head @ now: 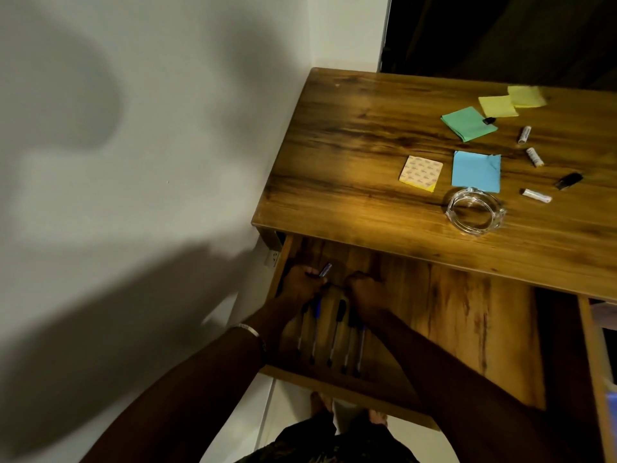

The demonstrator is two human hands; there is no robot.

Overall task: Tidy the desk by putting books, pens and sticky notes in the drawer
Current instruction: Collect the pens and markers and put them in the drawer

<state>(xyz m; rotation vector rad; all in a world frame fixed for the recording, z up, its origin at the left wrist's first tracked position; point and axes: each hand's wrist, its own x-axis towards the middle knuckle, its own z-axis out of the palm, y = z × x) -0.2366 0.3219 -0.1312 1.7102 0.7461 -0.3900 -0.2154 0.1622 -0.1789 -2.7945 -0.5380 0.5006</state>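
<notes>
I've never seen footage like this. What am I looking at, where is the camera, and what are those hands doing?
There is no machine here: a person wears one camera on the head, looking down at their own hands. Both reach into the open drawer of a wooden desk. The left hand holds a pen; the right hand is curled beside it, though what it holds is unclear. More pens lie in a row in the drawer. On the desk remain coloured sticky notes, a glass ashtray and a few small caps and tubes.
</notes>
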